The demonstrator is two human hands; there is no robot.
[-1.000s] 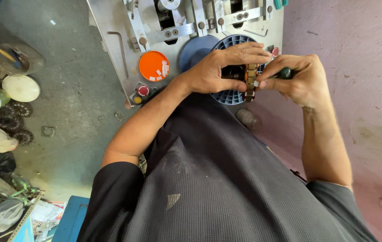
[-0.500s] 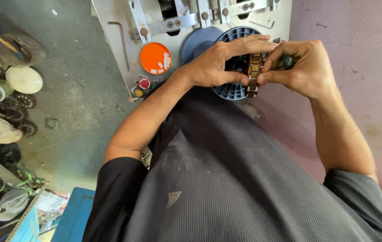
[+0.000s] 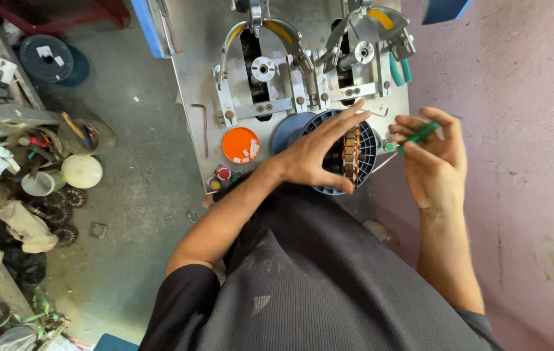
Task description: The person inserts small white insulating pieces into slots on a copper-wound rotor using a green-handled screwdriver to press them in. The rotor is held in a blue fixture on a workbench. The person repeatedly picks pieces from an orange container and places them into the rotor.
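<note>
A small wound part, copper-coloured and stacked like a motor core (image 3: 351, 153), is pinched in the left hand (image 3: 316, 159), thumb below and fingers spread above, right over the round blue slotted basket (image 3: 368, 151) at the near edge of the grey metal bench (image 3: 192, 78). The right hand (image 3: 434, 162) is held apart from it, just to the right, closed around a slim green tool (image 3: 418, 134) between thumb and fingertips, with the tip pointed toward the core. By the look of it, the step in hand is the dressing or checking of the winding, with part and tool drawn briefly apart. For the next move, the tool tip would have to be brought back across the gap to the core, while the core is kept steady and turned to the right face; a light touch seems called for, since fine wire is easily nicked. An orange lid (image 3: 240, 144) is seen left of the basket, and twin winding fixtures (image 3: 264, 68) are mounted farther back on the bench. Clutter is scattered on the floor (image 3: 134, 195) at far left.
</note>
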